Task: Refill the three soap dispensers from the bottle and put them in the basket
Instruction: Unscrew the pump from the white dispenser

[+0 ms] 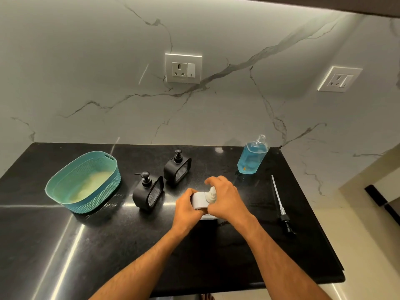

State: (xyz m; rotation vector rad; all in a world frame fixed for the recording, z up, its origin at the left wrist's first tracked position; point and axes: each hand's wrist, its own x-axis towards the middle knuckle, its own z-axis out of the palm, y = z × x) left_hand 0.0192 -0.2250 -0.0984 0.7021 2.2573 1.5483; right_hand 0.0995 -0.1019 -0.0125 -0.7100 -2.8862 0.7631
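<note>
A white soap dispenser (200, 201) stands on the black counter at the centre. My left hand (187, 211) grips its body from the left. My right hand (225, 200) holds its white pump top (211, 195), fingers curled over it. Two black soap dispensers stand to the left, the nearer one (147, 194) and the farther one (177, 167), both with pumps fitted. An uncapped clear bottle of blue liquid (252, 156) stands at the back right. A teal basket (84, 182) sits at the left with nothing in it.
The bottle's black pump with its long tube (281, 206) lies on the counter at the right, near the counter's right edge (313, 213). A marble wall with two sockets rises behind. The counter's front edge runs below my forearms.
</note>
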